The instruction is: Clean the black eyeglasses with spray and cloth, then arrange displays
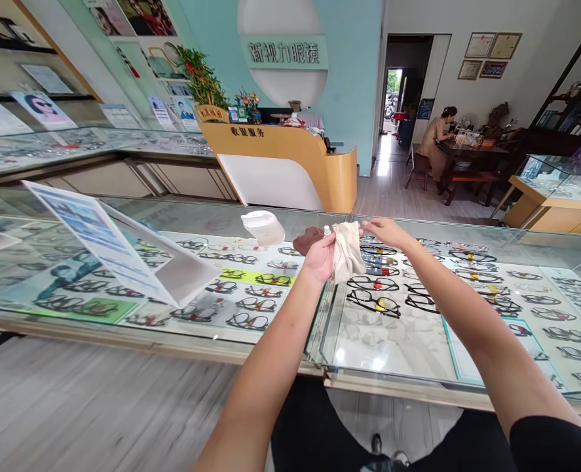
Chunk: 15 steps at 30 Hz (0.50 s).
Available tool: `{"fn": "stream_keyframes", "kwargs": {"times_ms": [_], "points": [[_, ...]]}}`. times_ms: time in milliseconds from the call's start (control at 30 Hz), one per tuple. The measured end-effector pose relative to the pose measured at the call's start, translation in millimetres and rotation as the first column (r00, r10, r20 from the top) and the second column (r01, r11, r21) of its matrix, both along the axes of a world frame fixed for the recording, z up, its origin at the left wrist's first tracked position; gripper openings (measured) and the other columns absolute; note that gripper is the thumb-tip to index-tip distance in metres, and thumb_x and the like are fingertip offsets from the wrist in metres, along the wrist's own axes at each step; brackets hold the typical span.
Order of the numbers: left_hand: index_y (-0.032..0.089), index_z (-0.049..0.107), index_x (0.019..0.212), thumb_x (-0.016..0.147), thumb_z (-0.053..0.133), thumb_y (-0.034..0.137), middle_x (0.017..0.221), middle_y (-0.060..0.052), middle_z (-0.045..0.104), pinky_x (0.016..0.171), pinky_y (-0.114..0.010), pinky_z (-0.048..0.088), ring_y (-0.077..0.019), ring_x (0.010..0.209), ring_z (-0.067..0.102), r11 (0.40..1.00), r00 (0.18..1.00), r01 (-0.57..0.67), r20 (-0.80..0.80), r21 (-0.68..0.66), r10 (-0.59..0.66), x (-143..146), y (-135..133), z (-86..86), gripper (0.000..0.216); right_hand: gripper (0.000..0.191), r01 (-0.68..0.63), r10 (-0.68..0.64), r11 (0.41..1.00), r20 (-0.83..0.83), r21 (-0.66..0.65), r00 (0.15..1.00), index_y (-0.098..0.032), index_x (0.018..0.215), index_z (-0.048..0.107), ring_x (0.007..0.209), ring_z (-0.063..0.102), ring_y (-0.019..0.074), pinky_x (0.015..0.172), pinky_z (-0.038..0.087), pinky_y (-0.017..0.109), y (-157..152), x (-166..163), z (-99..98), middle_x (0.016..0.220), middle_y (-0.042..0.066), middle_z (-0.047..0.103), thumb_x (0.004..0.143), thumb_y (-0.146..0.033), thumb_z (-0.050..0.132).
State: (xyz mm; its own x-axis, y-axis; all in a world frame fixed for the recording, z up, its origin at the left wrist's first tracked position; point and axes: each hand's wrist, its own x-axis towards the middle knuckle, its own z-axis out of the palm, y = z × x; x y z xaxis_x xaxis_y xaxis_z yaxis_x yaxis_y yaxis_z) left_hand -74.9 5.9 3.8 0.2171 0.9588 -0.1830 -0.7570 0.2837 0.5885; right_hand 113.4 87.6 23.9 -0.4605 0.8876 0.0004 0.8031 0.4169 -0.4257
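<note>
Over greyish plank flooring at the bottom left of the frame, standing before a glass display counter with rows of eyeglasses under its top. At mid-frame, above the counter, holding a cream cloth in the left hand, pressing the thumb onto its folds, with a small white piece near the thumb tip. Just right of that, reaching in with the right hand, fingers stretched toward the cloth's edge; impossible to tell whether pinching it or only close beside it. Just behind the left hand, a brown cloth; left of that, a white holder; farther left, a folded leaflet stand. Beyond, at upper centre, a curved wooden cash desk; behind it, a round wall sign; at upper right, a person seated at a dark table.
</note>
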Motion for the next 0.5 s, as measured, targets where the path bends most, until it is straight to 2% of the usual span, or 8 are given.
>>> {"fn": "stream_keyframes", "kwargs": {"times_ms": [67,133,167,267,333,367,433,500], "points": [[0.011,0.052,0.157,0.105,0.035,0.025,0.133,-0.02,0.076,0.112,-0.048,0.057,-0.0306,0.122,0.075,1.0,0.999,-0.014,0.037,0.016,0.013,1.9,-1.5,3.9,0.057,0.065,-0.18,0.126,0.968,-0.287,-0.172,0.95,-0.018,0.11,0.076,0.099,0.068,0.022,0.087,0.049,0.032,-22.1,3.6,3.0,0.111,0.009,0.078,0.104,-0.071,0.038],[0.015,0.052,0.158,0.108,0.031,0.028,0.137,-0.018,0.075,0.112,-0.048,0.057,-0.0298,0.126,0.074,0.998,0.997,-0.046,0.067,0.038,0.043,4.4,-3.8,7.2,0.056,0.062,-0.302,0.142,0.916,-0.488,-0.266,0.861,-0.018,0.091,0.073,0.083,0.062,0.0187,0.077,0.046,0.031,-46.4,4.1,2.3,0.092,0.004,0.073,0.087,-0.079,0.062],[0.017,0.053,0.158,0.109,0.029,0.031,0.138,-0.018,0.074,0.112,-0.049,0.057,-0.0298,0.127,0.073,0.997,0.995,-0.065,0.079,0.052,0.061,5.8,-5.4,8.6,0.056,0.059,-0.307,0.122,0.911,-0.534,-0.273,0.837,-0.019,0.082,0.069,0.076,0.056,0.0164,0.073,0.042,0.03,-58.0,3.5,1.2,0.082,0.001,0.067,0.079,-0.078,0.072],[0.013,0.056,0.153,0.11,0.027,0.05,0.138,-0.022,0.073,0.112,-0.051,0.057,-0.0328,0.131,0.071,0.989,0.989,-0.1,0.122,0.108,0.086,10.9,-12.6,12.2,0.064,0.052,-0.214,-0.007,0.943,-0.661,-0.253,0.75,-0.021,0.07,0.058,0.067,0.043,0.0124,0.067,0.035,0.029,-84.8,3.2,-1.4,0.067,-0.005,0.049,0.073,-0.07,0.077],[0.009,0.058,0.15,0.108,0.031,0.06,0.136,-0.024,0.073,0.113,-0.052,0.056,-0.035,0.132,0.069,0.988,0.989,-0.077,0.139,0.13,0.058,15.5,-19.2,14.1,0.072,0.047,-0.149,-0.091,0.955,-0.732,-0.255,0.675,-0.022,0.07,0.055,0.068,0.044,0.013,0.069,0.038,0.029,-94.9,8.6,-0.3,0.069,-0.005,0.048,0.075,-0.064,0.075],[0.007,0.058,0.149,0.108,0.034,0.057,0.135,-0.024,0.074,0.115,-0.052,0.055,-0.0347,0.133,0.069,0.991,0.99,-0.06,0.135,0.122,0.043,18.4,-23.1,14.7,0.069,0.044,-0.124,-0.125,0.956,-0.754,-0.264,0.645,-0.023,0.07,0.054,0.07,0.046,0.0137,0.07,0.041,0.029,-98.3,13.4,1.0,0.07,-0.005,0.049,0.075,-0.062,0.074],[0.007,0.056,0.151,0.109,0.039,0.037,0.134,-0.022,0.075,0.118,-0.05,0.053,-0.0315,0.132,0.07,0.997,0.994,-0.037,0.108,0.07,0.029,25.3,-32.8,15.1,0.054,0.04,-0.092,-0.178,0.95,-0.761,-0.298,0.624,-0.023,0.072,0.053,0.076,0.052,0.0159,0.075,0.046,0.031,-104.9,26.2,3.9,0.075,-0.003,0.052,0.075,-0.06,0.07],[0.007,0.053,0.154,0.107,0.039,0.021,0.133,-0.02,0.076,0.121,-0.047,0.051,-0.0283,0.131,0.071,0.999,0.996,-0.039,0.085,0.01,0.038,33.4,-45.0,14.8,0.05,0.035,-0.01,-0.203,0.959,-0.71,-0.284,0.674,-0.024,0.074,0.055,0.081,0.055,0.0187,0.079,0.048,0.034,-115.3,39.4,6.1,0.079,0.0,0.056,0.078,-0.057,0.064]]}}
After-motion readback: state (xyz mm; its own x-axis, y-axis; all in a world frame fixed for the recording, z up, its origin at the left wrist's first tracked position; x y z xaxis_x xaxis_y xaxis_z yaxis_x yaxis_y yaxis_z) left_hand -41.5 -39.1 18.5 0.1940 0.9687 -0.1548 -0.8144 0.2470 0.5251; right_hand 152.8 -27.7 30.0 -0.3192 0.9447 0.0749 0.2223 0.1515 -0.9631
